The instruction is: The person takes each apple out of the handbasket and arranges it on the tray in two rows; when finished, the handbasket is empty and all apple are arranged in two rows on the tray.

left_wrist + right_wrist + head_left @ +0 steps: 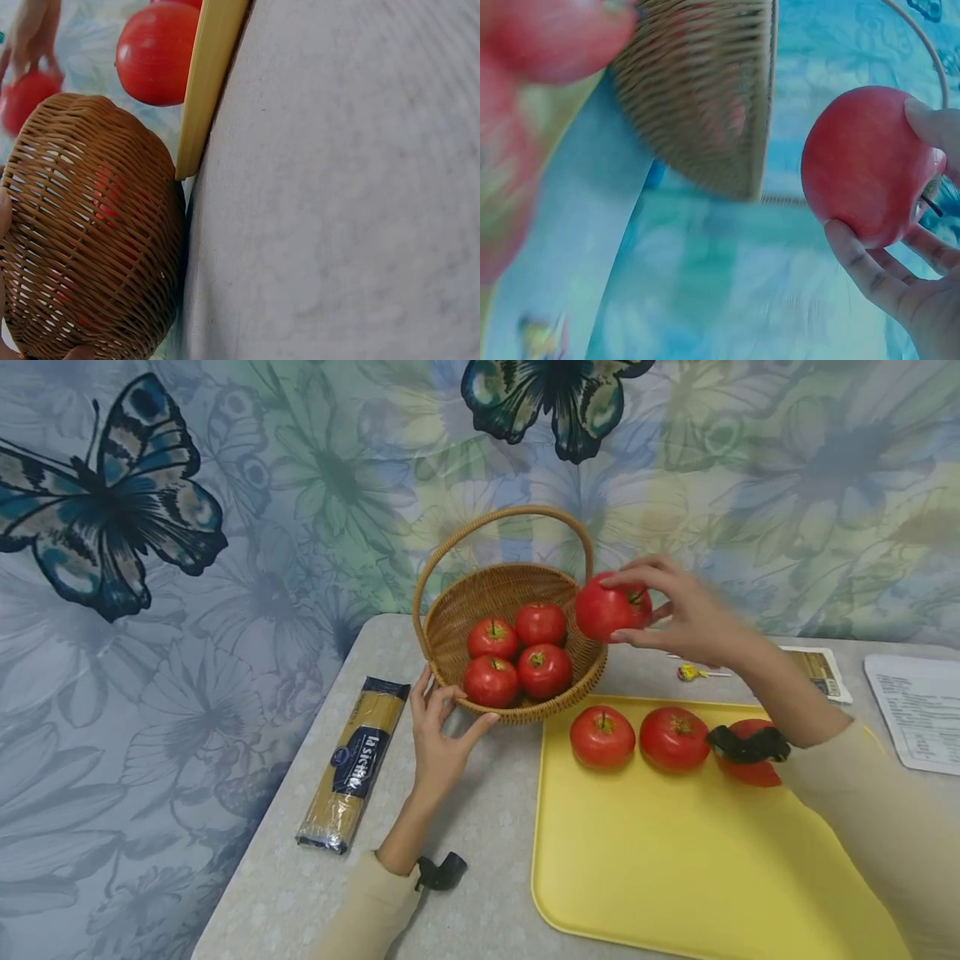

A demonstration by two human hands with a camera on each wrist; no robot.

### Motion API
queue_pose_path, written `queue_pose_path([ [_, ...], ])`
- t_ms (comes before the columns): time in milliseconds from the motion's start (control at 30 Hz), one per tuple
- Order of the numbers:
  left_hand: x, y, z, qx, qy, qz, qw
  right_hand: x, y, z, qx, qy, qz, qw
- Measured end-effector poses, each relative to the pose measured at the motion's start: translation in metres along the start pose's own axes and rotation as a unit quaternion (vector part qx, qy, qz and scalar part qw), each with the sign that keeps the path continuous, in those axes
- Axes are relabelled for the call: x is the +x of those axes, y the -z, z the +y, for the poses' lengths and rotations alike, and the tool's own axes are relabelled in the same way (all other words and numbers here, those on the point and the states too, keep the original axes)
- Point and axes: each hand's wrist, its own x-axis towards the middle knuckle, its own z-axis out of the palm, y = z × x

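A wicker basket (517, 717) with an arched handle stands at the back of the table, holding several red apples (491, 682). My left hand (442, 735) holds the basket's near left rim, thumb and fingers spread along it. In the left wrist view, the woven wall of the basket (97, 225) fills the lower left. Beside the basket's right rim, my right hand (686, 610) grips a red apple (603, 608) in the air. The right wrist view shows this apple (866, 165) between thumb and fingers, with its stem towards the palm.
A yellow tray (675, 877) lies at the right front, with more red apples (602, 737) along its far edge, one partly behind my right wrist. A spaghetti pack (356, 764) lies left of the basket. Behind the tray are a lollipop (688, 672) and a white-edged packet (821, 675).
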Motion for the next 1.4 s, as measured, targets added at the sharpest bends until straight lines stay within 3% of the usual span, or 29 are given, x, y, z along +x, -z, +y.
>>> queue_pose_path([
  [267, 0.0, -0.003, 0.002, -0.001, 0.007, -0.008, 0.9999, -0.106, 0.046, 0.03, -0.109, -0.029, 0.014, 0.993],
  [500, -0.001, 0.001, 0.003, 0.012, 0.016, -0.003, 0.9998, -0.187, 0.078, 0.069, -0.201, -0.145, -0.014, 0.969],
  [567, 0.0, 0.002, 0.002, 0.012, 0.016, -0.004, 0.9998, -0.206, 0.079, 0.079, -0.205, -0.151, -0.023, 0.967],
  [667, 0.001, 0.002, 0.002, 0.014, 0.013, -0.004, 0.9998, -0.228, 0.074, 0.09, -0.203, -0.126, -0.029, 0.971],
  [800, 0.002, 0.0, 0.002, 0.018, 0.024, -0.003, 0.9995, -0.243, 0.066, 0.099, -0.198, -0.114, -0.034, 0.973],
  [967, 0.0, -0.001, 0.0, 0.021, 0.039, -0.004, 0.999, -0.249, 0.058, 0.099, -0.213, -0.133, -0.047, 0.967],
  [1167, -0.002, 0.0, 0.0, 0.025, 0.024, 0.001, 0.9994, -0.247, 0.05, 0.094, -0.25, -0.098, -0.059, 0.961],
  [1400, 0.0, -0.001, 0.003, 0.022, 0.018, -0.001, 0.9996, -0.253, 0.056, 0.086, -0.237, -0.068, -0.015, 0.969],
])
